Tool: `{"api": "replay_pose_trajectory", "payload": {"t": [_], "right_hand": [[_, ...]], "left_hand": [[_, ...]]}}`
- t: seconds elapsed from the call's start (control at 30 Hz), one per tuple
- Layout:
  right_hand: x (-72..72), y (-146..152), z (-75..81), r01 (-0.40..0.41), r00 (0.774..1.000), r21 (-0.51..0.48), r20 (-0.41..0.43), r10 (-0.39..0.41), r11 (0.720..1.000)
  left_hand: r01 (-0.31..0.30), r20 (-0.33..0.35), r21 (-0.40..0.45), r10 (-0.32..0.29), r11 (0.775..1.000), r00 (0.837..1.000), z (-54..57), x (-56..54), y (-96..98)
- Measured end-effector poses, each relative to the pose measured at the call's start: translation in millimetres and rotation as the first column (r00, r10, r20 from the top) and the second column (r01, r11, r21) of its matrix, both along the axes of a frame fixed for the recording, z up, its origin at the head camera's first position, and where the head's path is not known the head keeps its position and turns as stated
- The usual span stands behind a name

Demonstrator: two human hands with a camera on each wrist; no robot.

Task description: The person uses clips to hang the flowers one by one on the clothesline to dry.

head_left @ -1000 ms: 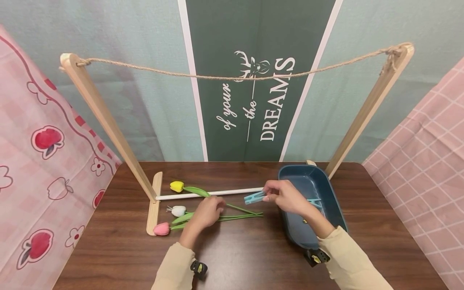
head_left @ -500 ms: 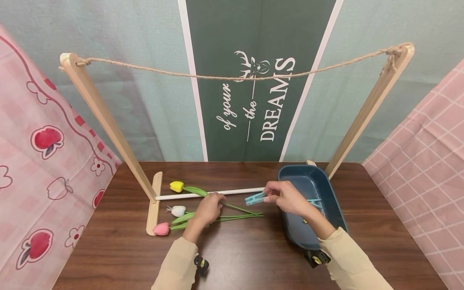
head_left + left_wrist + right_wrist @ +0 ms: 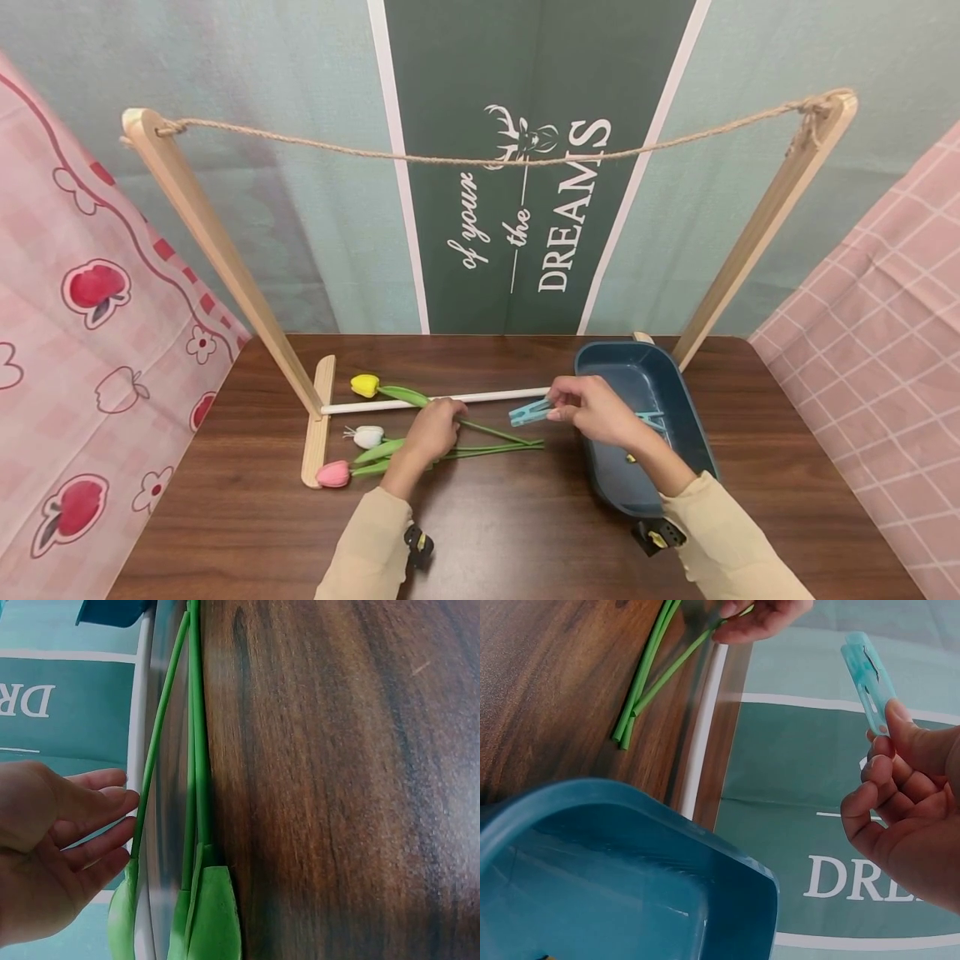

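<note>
My left hand (image 3: 433, 429) reaches over the flower stems on the table. In the left wrist view its spread, slightly bent fingertips (image 3: 124, 796) are right at the green stem (image 3: 154, 750) of the yellow tulip (image 3: 365, 385). A white tulip (image 3: 368, 437) and a pink tulip (image 3: 333, 474) lie nearer me, heads to the left. My right hand (image 3: 594, 408) pinches a light blue clothespin (image 3: 529, 412) by one end, between thumb and finger, beside the blue basin (image 3: 643, 487). The right wrist view shows the clothespin (image 3: 868, 679) pointing away from the hand.
Two wooden posts, a left post (image 3: 225, 267) and a right post (image 3: 757, 233), carry a twine rope (image 3: 450, 159) across the back. A white rod (image 3: 487, 397) runs low between them. Another blue clothespin (image 3: 651, 421) is in the basin. Printed cloths (image 3: 97, 317) hang around the table.
My left hand has shifted slightly over the stems, toward the yellow tulip's. The right hand, with the clothespin, is almost still.
</note>
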State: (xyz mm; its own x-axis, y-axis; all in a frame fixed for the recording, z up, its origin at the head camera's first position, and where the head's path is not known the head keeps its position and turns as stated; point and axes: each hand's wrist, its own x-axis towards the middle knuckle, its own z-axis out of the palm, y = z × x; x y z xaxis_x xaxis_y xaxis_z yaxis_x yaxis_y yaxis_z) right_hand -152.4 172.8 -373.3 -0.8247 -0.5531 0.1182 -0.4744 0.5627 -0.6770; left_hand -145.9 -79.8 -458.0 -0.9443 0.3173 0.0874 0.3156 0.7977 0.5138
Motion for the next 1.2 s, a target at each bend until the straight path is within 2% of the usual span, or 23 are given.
{"api": "replay_pose_trajectory", "payload": {"t": [0.5, 0.93, 1.2], "right_hand": [[0.0, 1.7, 0.6, -0.001, 1.000, 0.004, 0.012, 0.001, 1.000], [-0.7, 2.1, -1.5, -0.004, 1.000, 0.007, 0.008, 0.003, 1.000], [-0.5, 2.5, -3.3, 0.001, 1.000, 0.008, 0.015, -0.001, 1.000]], "left_hand": [[0.000, -0.019, -0.011, 0.000, 1.000, 1.000, -2.9, -1.5, 1.8], [0.008, -0.027, -0.068, -0.010, 0.998, 1.000, -9.4, -5.7, 4.7], [-0.006, -0.037, -0.086, 0.003, 0.996, 0.999, -7.1, -3.7, 5.6]]}}
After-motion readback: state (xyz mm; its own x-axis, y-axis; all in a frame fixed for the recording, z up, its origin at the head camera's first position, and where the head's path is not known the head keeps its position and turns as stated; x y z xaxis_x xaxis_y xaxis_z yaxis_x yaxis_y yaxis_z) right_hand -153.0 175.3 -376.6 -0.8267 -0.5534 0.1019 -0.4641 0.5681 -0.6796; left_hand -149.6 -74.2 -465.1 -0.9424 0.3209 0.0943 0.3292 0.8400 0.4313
